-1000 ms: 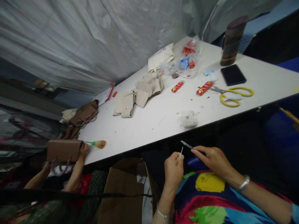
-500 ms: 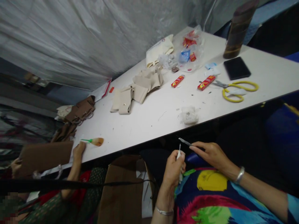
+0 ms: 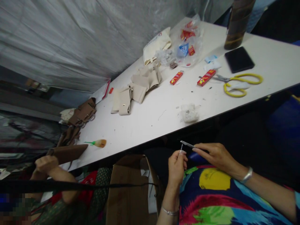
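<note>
Tool (image 3: 188,145) right up at the white sliver (image 3: 182,147)!

Pinched in the right hand (image 3: 217,157), near but apart from the left hand (image 3: 177,167), clamped on the sliver, just before the surface (image 3: 138,128); beyond, white bundle (image 3: 189,113), yellow-handled scissors (image 3: 227,79).

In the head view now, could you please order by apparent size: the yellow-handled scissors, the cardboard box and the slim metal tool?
1. Cardboard box
2. Yellow-handled scissors
3. Slim metal tool, judged by what shows beyond the right hand
</note>
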{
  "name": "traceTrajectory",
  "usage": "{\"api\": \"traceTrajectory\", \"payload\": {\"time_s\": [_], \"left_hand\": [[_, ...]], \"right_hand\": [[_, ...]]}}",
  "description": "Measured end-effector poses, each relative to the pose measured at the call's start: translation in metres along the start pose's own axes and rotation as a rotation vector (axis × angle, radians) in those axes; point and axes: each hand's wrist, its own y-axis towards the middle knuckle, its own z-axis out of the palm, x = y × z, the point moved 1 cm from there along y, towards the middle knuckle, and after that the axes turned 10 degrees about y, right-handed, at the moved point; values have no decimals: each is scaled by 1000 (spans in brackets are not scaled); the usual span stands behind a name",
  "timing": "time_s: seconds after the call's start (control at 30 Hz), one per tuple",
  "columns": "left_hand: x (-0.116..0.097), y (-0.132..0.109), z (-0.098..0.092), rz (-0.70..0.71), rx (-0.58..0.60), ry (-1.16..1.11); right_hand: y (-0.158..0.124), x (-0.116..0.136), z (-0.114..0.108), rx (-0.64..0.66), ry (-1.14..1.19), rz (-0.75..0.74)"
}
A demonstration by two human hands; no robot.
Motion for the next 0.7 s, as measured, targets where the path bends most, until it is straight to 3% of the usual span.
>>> {"api": "traceTrajectory", "payload": {"time_s": [0.23, 0.3, 0.43, 0.57, 0.7], "left_hand": [[-4, -2, 3, -62, 17, 28], [-4, -5, 3, -84, 15, 29], [0, -7, 1, -19, 4, 117], [3, -1, -1, -12, -7, 193], [-4, -2, -3, 149, -95, 513]], "right_hand": [[0, 9, 10, 131, -240, -156], [2, 4, 10, 132, -310, -121], [6, -10, 1, 9, -497, 71], [4, 0, 3, 44, -381, 22], [2, 8, 13, 171, -268, -25]]}}
